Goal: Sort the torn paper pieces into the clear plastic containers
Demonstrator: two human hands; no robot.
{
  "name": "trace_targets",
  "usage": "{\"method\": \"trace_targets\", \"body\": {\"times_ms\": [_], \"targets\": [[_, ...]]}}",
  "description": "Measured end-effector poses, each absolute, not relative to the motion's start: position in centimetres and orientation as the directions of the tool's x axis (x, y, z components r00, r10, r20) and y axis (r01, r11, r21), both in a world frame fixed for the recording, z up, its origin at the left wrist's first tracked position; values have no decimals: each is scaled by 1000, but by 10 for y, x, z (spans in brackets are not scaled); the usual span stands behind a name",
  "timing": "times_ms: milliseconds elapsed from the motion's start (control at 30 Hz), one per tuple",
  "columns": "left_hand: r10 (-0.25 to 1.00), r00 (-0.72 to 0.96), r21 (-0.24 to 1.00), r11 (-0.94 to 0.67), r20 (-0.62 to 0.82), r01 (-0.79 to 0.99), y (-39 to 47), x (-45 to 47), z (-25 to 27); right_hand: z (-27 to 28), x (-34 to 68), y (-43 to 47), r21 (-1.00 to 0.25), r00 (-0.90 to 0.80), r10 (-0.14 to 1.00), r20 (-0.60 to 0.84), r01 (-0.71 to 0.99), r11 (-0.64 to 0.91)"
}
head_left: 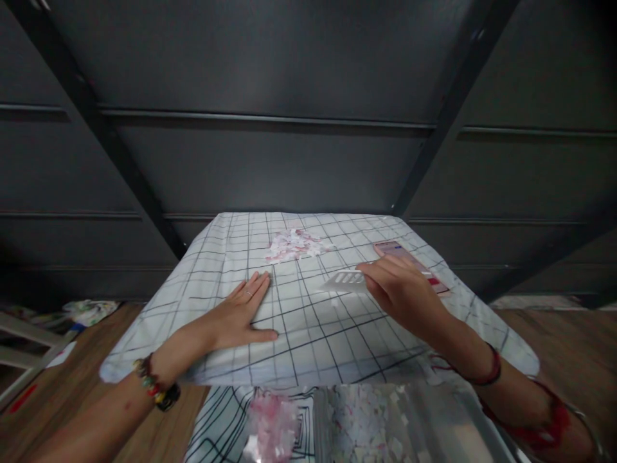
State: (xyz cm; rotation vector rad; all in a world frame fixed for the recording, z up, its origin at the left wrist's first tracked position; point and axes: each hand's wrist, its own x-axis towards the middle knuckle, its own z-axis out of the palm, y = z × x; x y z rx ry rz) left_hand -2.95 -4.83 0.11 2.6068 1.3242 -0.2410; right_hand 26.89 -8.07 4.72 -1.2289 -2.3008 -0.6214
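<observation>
My left hand (238, 316) lies flat on the white checked tablecloth (308, 341), fingers stretched out and thumb spread, holding nothing. My right hand (400, 289) pinches a thin white slotted plastic piece (343, 281) by its right end. This piece is tilted low over the cloth, and I cannot tell whether its edge touches it. Beyond both hands, a loose pile of white and pink paper-like scraps (295, 244) sits near the far side. A pink-cased phone (389, 247) lies partly hidden behind my right hand.
Below the table's near edge are a clear bag or box of small pale scraps (361, 418) and a pink see-through packet (272, 421) on patterned cloth. A dark panelled wall (270, 167) rises behind the table. At the left stands a pale wooden frame (29, 360).
</observation>
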Motion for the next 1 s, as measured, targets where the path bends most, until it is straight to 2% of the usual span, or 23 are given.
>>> {"method": "trace_targets", "body": {"times_ms": [67,200,400,600,733,1000], "targets": [[775,587,105,-580,-234,808,-51,-32,1,51,260,-93,135,-511,656,555,834,535],[778,589,117,-579,-219,807,-53,-35,0,56,253,-105,125,-533,613,584,805,580],[768,609,121,-597,-200,793,-58,-41,-3,55,258,-105,221,-457,700,549,887,405],[766,602,106,-595,-224,797,-66,-43,-2,56,243,-129,215,-544,574,613,813,541],[762,595,97,-592,-257,800,-70,-47,0,60,225,-148,161,-576,561,594,769,619],[761,573,108,-570,-304,815,-77,-57,3,67,209,-172,167,-662,496,562,677,717]]}}
